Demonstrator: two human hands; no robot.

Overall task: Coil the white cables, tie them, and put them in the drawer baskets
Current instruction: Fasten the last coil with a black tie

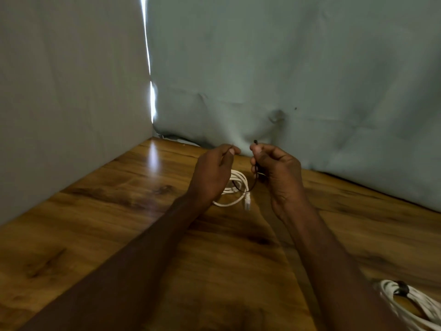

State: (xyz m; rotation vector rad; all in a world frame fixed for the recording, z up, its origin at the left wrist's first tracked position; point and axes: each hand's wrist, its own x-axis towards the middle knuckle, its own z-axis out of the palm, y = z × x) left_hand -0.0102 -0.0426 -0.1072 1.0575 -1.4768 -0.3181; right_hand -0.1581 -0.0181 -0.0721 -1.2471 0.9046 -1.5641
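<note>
Body in view: two forearms and two hands, nothing else. Left hand [212,174] and right hand [276,173] are both bare: no gloves. Both forearms are bare too, from the wrists back to the bottom edge of the view, no sleeve or cuff showing. Wrists carry no watch or band; no rings made out on the fingers, though the picture is soft. Short fingernail visible on the left thumb [232,152]. No markings on either arm.
</note>
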